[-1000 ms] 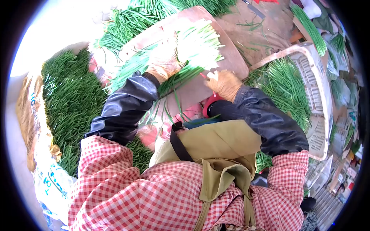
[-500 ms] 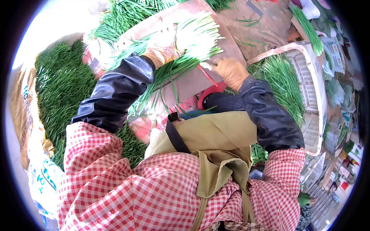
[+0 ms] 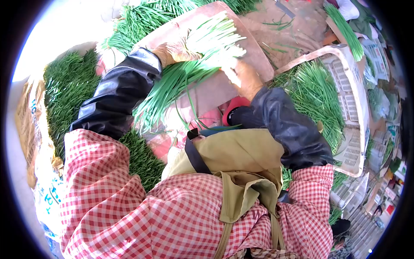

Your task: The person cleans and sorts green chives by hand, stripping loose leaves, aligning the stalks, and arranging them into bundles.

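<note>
A thick bunch of garlic chives (image 3: 166, 93) lies across a pinkish board (image 3: 254, 56), pale stem ends at the upper right and green leaves hanging lower left. My left hand (image 3: 177, 52) is closed round the bunch from above. At the bunch's lower edge, near the stems, is my right hand (image 3: 245, 77); its fingers are drawn together against the chives. Glare washes out the fingertips, so what they pinch is hidden. Both forearms wear dark shiny sleeve covers.
A white plastic crate (image 3: 351, 112) with loose chives (image 3: 317, 97) stands at the right. An open sack (image 3: 36, 125) full of greens (image 3: 69, 99) is at the left. More chives (image 3: 142, 21) lie beyond the board. A knife-like blade (image 3: 284, 8) rests at the back.
My right hand has moved left and in against the bunch. The red strip that hung below it no longer shows. My left hand has shifted slightly left, still gripping the chives.
</note>
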{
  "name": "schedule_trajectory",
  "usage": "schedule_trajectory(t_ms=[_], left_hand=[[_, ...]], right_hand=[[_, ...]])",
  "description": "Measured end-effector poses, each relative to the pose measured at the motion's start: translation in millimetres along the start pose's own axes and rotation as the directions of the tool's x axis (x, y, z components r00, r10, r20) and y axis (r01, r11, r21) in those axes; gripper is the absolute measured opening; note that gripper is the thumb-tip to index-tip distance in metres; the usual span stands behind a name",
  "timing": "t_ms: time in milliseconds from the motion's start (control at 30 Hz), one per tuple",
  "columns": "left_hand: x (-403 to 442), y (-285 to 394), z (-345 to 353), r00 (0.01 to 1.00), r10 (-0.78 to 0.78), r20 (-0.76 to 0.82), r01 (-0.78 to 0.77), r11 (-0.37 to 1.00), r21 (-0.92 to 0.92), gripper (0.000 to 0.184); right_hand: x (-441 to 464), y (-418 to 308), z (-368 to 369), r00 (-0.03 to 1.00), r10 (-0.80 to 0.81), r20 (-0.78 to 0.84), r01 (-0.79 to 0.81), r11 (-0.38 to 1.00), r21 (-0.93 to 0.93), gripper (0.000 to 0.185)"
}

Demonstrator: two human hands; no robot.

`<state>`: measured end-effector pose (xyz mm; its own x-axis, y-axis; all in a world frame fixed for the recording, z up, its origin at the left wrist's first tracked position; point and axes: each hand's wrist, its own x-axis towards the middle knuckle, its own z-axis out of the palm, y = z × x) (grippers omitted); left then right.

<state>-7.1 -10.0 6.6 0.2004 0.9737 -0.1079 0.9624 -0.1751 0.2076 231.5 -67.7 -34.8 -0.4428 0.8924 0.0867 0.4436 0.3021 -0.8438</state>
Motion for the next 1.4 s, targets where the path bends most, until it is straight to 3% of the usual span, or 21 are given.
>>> schedule_trajectory(t_ms=[33,167,233,300,333,367,400,467,600,633,800,867,900,1000,1033,1067,1133,1167,1267,1333,1400], left_hand=[[-1,2,-4,0.999,0.031,0.016,-0.029,0.99,-0.136,0.075],[-18,18,-18,0.93,0.353,0.101,-0.103,0.516,-0.85,0.055],[-30,27,-14,0.892,0.448,0.062,-0.101,0.329,-0.939,0.048],[-34,23,-3,0.894,0.447,-0.031,-0.221,0.379,-0.898,0.045],[-33,23,-2,0.895,0.436,-0.098,-0.313,0.455,-0.834,0.045],[-33,22,-4,0.886,0.452,-0.1,-0.374,0.57,-0.731,0.042],[-35,22,-3,0.888,0.446,-0.111,-0.377,0.57,-0.73,0.042],[-40,23,-4,0.976,0.096,0.194,-0.033,0.952,-0.305,0.043],[-22,-14,33,0.976,0.11,0.187,-0.062,0.967,-0.246,0.086],[-30,-2,12,0.988,0.103,0.112,-0.068,0.957,-0.283,0.077],[-24,-8,-7,0.985,0.008,0.172,0.052,0.939,-0.339,0.073],[-11,-28,-13,0.907,0.311,0.282,0.039,0.607,-0.794,0.069],[-3,-38,-27,0.836,0.426,0.347,0.052,0.568,-0.822,0.059],[-4,-58,-67,0.875,0.34,0.344,0.14,0.502,-0.854,0.045],[17,-89,-25,0.939,-0.004,0.343,0.323,0.345,-0.881,0.034],[7,-86,-14,0.955,-0.217,0.204,0.224,0.075,-0.972,0.024],[23,-60,-16,0.813,-0.49,0.315,0.426,0.133,-0.895,0.022],[38,-100,30,0.888,-0.28,0.365,0.414,0.14,-0.899,0.027],[15,-59,31,0.899,-0.356,0.255,0.342,0.206,-0.917,0.027],[19,-63,58,0.929,-0.29,0.229,0.251,0.039,-0.967,0.032],[21,-54,67,0.902,-0.401,0.161,0.295,0.3,-0.907,0.035]], right_hand=[[8,-5,7,0.964,0.265,0.017,-0.234,0.815,0.53,0.012],[15,-25,8,0.876,0.48,0.044,-0.262,0.398,0.879,0.008],[10,-40,26,0.875,0.478,-0.079,-0.234,0.559,0.795,0.009],[6,-50,35,0.868,0.476,-0.145,-0.244,0.661,0.709,0.008],[8,-48,36,0.915,0.124,-0.383,-0.043,0.976,0.213,0.01],[10,-47,36,0.873,-0.306,-0.381,0.158,0.914,-0.373,0.012],[13,-47,35,0.872,-0.317,-0.374,0.168,0.91,-0.378,0.012],[28,-74,22,0.93,-0.351,-0.108,0.155,0.642,-0.751,0.024],[77,-61,33,0.797,-0.603,0.008,0.331,0.427,-0.842,0.024],[89,-64,40,0.832,-0.544,-0.105,0.323,0.63,-0.706,0.023],[117,-68,47,0.982,-0.174,-0.073,0.095,0.79,-0.606,0.021],[133,-81,39,0.984,0.121,0.127,-0.005,0.742,-0.67,0.025],[141,-64,48,0.997,-0.01,0.077,0.061,0.711,-0.7,0.024],[153,-71,46,0.99,0.143,0.002,-0.109,0.763,-0.637,0.024],[156,-71,48,0.99,0.143,0.017,-0.096,0.738,-0.668,0.025],[155,-71,51,0.99,0.141,0.021,-0.091,0.741,-0.666,0.025],[152,-68,55,0.991,0.121,-0.06,-0.131,0.76,-0.636,0.025],[150,-63,56,0.993,0.11,-0.042,-0.111,0.757,-0.644,0.027],[122,-78,52,0.99,0.138,0.0,-0.09,0.64,-0.763,0.031],[109,-81,53,0.995,0.099,-0.014,-0.075,0.651,-0.755,0.031],[100,-64,64,0.987,0.017,-0.158,-0.114,0.766,-0.632,0.027]])
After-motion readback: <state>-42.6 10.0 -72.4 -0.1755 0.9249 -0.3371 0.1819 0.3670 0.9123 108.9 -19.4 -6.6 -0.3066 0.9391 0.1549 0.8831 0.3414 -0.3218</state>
